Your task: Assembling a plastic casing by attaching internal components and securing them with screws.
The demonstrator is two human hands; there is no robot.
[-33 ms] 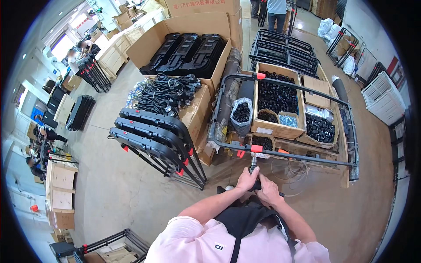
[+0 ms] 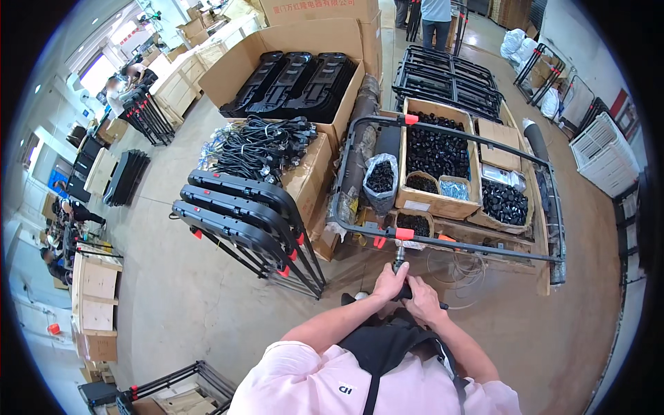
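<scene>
1. Driver tool [image 2: 399, 261], with a silver shaft and a dark body: we hold it in front of our chest, pointing away from us, at the near side of a black tubular frame [image 2: 484, 249].
2. Our left hand [image 2: 391, 282] is closed around the tool just behind the silver shaft, thumb along the top.
3. Our right hand [image 2: 423, 301] is wrapped around the dark body, close beside the left; its fingertips are mostly hidden, so we cannot tell exactly how they press.
4. The tool's tip meets or nearly meets a red clip [image 2: 404, 234] on the frame's near bar; we cannot tell whether they touch.
5. That bar runs between us and a cardboard box [image 2: 446, 207] of black parts, and the frame's far bar crosses above the box.
6. Left of the box sits a clear plastic bag [image 2: 382, 200] of small black pieces; inside its near right corner is a tray of silver screws [image 2: 454, 189].
7. To our left stand three black folded panels [image 2: 238, 200]; behind them, black cables [image 2: 259, 149] lie heaped on a carton [image 2: 312, 169].
</scene>
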